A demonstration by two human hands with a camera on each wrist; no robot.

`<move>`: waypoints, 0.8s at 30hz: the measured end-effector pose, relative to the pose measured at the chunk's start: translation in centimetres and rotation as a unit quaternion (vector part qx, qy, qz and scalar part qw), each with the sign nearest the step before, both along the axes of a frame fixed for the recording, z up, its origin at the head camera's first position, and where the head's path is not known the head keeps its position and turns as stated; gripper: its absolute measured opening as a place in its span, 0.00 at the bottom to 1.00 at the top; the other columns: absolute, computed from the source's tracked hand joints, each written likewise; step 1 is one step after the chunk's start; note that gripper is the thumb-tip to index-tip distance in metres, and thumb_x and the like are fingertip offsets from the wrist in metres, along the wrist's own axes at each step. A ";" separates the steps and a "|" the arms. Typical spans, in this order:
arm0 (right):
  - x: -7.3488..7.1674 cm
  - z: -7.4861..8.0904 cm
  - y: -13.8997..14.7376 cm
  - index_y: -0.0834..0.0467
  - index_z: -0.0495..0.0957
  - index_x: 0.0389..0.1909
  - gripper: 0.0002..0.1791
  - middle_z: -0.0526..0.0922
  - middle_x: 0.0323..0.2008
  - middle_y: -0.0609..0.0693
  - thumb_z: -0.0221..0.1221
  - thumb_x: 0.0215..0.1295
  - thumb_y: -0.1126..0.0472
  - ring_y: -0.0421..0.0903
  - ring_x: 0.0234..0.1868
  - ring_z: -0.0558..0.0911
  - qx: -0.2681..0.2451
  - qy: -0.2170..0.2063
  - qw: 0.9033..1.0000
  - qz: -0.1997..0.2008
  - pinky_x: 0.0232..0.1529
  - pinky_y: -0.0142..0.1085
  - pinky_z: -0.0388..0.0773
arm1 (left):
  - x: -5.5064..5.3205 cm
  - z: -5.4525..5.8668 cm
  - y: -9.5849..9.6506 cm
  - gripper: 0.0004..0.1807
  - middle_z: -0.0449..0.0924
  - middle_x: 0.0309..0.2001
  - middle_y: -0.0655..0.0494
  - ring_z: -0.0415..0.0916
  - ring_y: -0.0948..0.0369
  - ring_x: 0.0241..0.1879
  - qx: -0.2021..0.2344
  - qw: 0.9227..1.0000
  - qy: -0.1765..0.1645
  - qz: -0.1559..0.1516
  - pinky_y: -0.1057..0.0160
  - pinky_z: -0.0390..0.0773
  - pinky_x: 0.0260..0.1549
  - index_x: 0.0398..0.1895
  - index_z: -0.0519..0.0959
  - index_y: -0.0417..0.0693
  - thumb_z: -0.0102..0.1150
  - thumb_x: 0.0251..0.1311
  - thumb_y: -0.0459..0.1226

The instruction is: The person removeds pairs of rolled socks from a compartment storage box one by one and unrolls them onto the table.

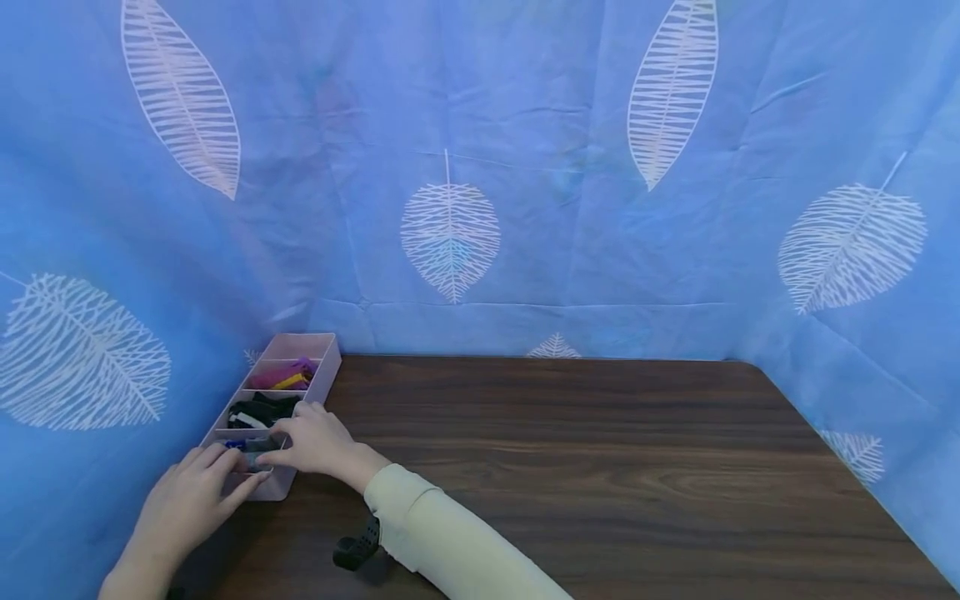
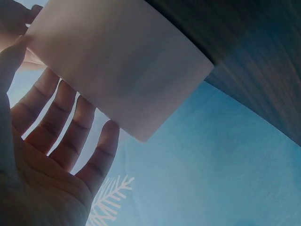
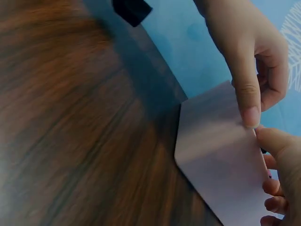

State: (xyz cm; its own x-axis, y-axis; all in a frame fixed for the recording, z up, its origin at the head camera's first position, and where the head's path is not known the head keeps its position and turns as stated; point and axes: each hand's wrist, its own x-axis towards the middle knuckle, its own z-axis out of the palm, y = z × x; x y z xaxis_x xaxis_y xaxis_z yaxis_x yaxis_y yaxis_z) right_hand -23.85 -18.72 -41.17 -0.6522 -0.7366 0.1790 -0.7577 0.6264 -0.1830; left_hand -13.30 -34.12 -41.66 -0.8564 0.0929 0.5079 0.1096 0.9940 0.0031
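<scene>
A pale pinkish-white organizer box [image 1: 322,379] with several compartments stands at the table's left edge. In its nearer part lie small dark blue and grey items [image 1: 235,444], partly covered by my hands; their kind is unclear. My left hand [image 1: 183,504] is at the box's near left corner, its thumb against the near rim and its other fingers spread along the side in the left wrist view. From the right, my right hand [image 1: 318,442] reaches over the side wall, thumb and fingertips at the same compartment. Whether it pinches anything is hidden.
Farther compartments hold black cloth-like items [image 1: 262,408] and a purple, pink and yellow bundle [image 1: 288,377]. The dark wooden table [image 1: 600,467] extends right. Blue leaf-print fabric [image 1: 525,250] hangs behind and at both sides. A black strapped device [image 1: 356,546] hangs at my right wrist.
</scene>
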 end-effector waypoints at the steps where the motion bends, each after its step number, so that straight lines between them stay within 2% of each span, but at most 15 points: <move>1: 0.0 0.2 -0.3 0.34 0.78 0.57 0.27 0.74 0.42 0.38 0.54 0.60 0.29 0.34 0.39 0.66 0.010 -0.001 1.000 -0.004 0.34 0.20 0.61 | 0.0 0.0 0.0 0.18 0.72 0.23 0.57 0.66 0.59 0.25 0.002 1.000 -0.001 0.000 0.56 0.73 0.23 0.25 0.80 0.48 0.77 0.40 0.49; 7: -0.1 0.8 -1.9 0.26 0.74 0.58 0.27 0.71 0.45 0.37 0.54 0.58 0.26 0.36 0.46 0.64 0.080 0.032 0.996 -0.010 0.39 0.24 0.62 | 0.1 0.1 0.0 0.17 0.73 0.24 0.57 0.67 0.58 0.26 0.004 1.000 -0.009 0.002 0.55 0.73 0.23 0.26 0.80 0.49 0.76 0.42 0.48; 12: 0.2 0.7 -2.8 0.23 0.72 0.59 0.27 0.68 0.51 0.37 0.57 0.57 0.28 0.36 0.50 0.61 0.121 0.024 0.992 -0.013 0.48 0.27 0.63 | 0.2 -0.1 0.2 0.16 0.73 0.25 0.57 0.68 0.58 0.27 0.011 0.999 -0.037 0.011 0.54 0.74 0.25 0.27 0.81 0.49 0.75 0.44 0.48; 15: 0.3 0.7 -3.1 0.23 0.73 0.58 0.27 0.67 0.51 0.37 0.59 0.55 0.28 0.37 0.51 0.61 0.125 0.011 0.992 -0.026 0.52 0.28 0.63 | 0.1 -0.2 0.3 0.16 0.72 0.24 0.57 0.67 0.59 0.27 0.013 0.999 -0.033 0.007 0.57 0.72 0.23 0.27 0.80 0.49 0.75 0.44 0.48; 19: 0.5 0.8 -3.7 0.25 0.76 0.54 0.25 0.66 0.48 0.37 0.61 0.53 0.29 0.38 0.51 0.60 0.128 -0.007 0.990 -0.057 0.52 0.31 0.60 | 0.0 -0.3 0.3 0.16 0.72 0.24 0.58 0.66 0.60 0.25 0.012 1.000 -0.022 0.002 0.59 0.70 0.22 0.26 0.80 0.49 0.76 0.42 0.47; 24: 1.1 0.5 -4.9 0.31 0.82 0.41 0.20 0.66 0.46 0.38 0.65 0.48 0.30 0.39 0.49 0.59 0.106 -0.024 0.988 -0.109 0.51 0.36 0.59 | 0.0 -0.4 -0.1 0.17 0.73 0.24 0.57 0.68 0.59 0.25 0.008 1.000 -0.018 0.007 0.56 0.73 0.22 0.25 0.80 0.48 0.77 0.41 0.46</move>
